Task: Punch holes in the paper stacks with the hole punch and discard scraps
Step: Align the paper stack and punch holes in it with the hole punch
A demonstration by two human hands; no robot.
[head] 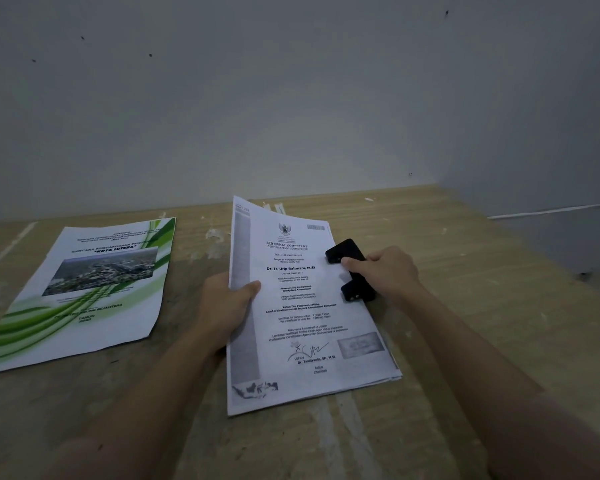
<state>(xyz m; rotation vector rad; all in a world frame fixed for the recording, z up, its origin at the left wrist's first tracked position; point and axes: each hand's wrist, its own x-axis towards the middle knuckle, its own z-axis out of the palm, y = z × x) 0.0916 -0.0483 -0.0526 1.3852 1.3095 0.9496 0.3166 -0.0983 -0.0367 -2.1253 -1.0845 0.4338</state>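
Observation:
A stack of printed white pages (302, 327), a certificate on top, lies in the middle of the wooden table (465, 306). My left hand (227, 308) grips its left edge, thumb on top, and lifts that side a little. A black hole punch (349, 268) sits over the stack's right edge. My right hand (388, 270) holds the punch from the right, with a finger pressed on its top.
A second paper stack with a green and white cover (84, 292) lies flat at the left of the table. Grey walls (291, 98) close off the back and the right side. Pale smears mark the tabletop.

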